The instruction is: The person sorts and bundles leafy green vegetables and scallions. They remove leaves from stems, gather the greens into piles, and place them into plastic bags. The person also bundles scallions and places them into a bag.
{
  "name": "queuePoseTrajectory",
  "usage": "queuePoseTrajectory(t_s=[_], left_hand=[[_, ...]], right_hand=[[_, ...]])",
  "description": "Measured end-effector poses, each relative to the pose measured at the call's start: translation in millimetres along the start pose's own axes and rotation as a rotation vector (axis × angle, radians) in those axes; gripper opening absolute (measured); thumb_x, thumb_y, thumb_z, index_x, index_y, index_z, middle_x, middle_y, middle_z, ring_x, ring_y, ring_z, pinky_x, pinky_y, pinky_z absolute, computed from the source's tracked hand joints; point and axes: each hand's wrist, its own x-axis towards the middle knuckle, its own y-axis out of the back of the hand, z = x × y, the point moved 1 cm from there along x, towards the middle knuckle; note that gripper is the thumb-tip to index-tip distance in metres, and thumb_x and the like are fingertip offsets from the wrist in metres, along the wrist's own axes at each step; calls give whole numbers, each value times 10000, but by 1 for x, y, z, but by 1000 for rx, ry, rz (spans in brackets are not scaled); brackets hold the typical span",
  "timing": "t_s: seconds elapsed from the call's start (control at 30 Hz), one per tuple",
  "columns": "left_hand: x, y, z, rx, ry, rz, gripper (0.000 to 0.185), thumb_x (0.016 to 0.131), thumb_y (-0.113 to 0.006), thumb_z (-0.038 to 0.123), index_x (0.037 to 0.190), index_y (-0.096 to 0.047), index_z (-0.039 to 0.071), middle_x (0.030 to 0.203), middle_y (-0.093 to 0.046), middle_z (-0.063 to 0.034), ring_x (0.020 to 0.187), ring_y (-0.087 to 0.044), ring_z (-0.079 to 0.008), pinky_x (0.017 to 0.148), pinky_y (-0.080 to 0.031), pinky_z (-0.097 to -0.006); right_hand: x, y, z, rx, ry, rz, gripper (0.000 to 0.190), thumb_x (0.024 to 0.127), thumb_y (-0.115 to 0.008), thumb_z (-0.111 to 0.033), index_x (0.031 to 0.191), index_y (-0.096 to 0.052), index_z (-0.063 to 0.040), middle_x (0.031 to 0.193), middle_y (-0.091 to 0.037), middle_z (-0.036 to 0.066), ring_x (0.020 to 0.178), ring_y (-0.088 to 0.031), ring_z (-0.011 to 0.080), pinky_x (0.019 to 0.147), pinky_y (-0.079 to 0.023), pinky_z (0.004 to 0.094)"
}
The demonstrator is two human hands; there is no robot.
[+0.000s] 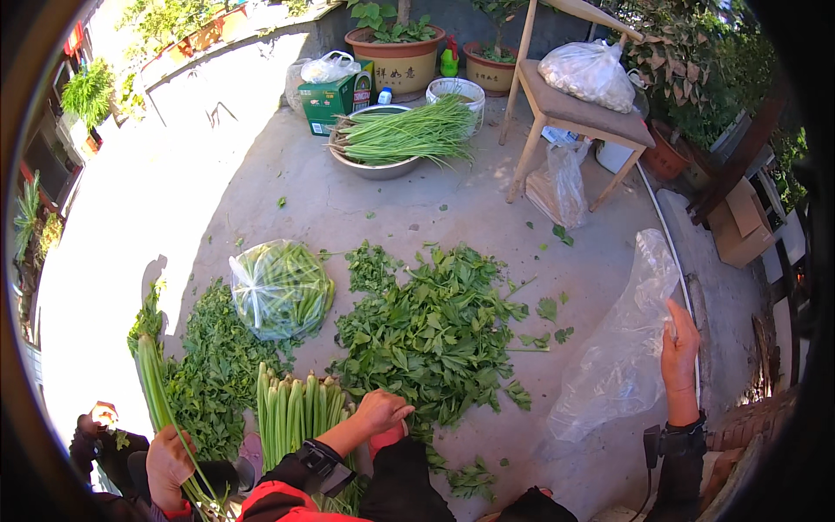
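My right hand [680, 349] is at the right, gripping the edge of a long clear plastic bag [616, 365] that spreads out flat and crumpled to its left. My left hand [380, 412] has its fingers curled over my knee, and I see nothing in it. Just left of that hand stands a dense bundle of trimmed celery stalks [297, 408]. Beyond it lies a broad heap of celery leaves [430, 320]. A knotted clear bag of green pods [282, 290] rests on another pile of leafy greens [212, 372].
At the left, another person's hand [168, 463] holds several long celery stalks [151, 378]. Further off, a metal basin [378, 171] of green onions [404, 134] sits by a green beer carton [326, 104]. A wooden chair [584, 114] carries a filled plastic bag [590, 72].
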Motion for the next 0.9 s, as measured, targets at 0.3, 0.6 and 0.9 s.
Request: queuePoseTrajectory(t_s=[0.3, 0.6, 0.9], left_hand=[[59, 38, 31, -1511, 333, 143, 460, 905, -570, 337, 1235, -477, 30, 1013, -595, -94, 868, -602, -179, 776, -502, -315], [-44, -21, 8, -564, 405, -68, 226, 797, -675, 173, 973, -645, 35, 926, -641, -132, 784, -640, -254, 701, -503, -339], [-118, -22, 39, -422, 392, -81, 155, 785, -642, 118, 920, -635, 42, 858, -636, -139, 794, -637, -304, 716, -504, -387]], right_hand=[[-8, -49, -133, -131, 926, -151, 528, 752, -569, -107, 1271, -528, -194, 805, -464, -4, 617, -454, 122, 525, -373, 238], [-57, -33, -85, -53, 407, -72, 510, 668, -628, 33, 1145, -639, -148, 865, -496, 59, 660, -495, 200, 566, -408, 302], [-84, 60, -25, -81, -19, 68, 576, 741, -457, 123, 1282, -533, -62, 940, -424, 116, 867, -483, 258, 784, -415, 303]])
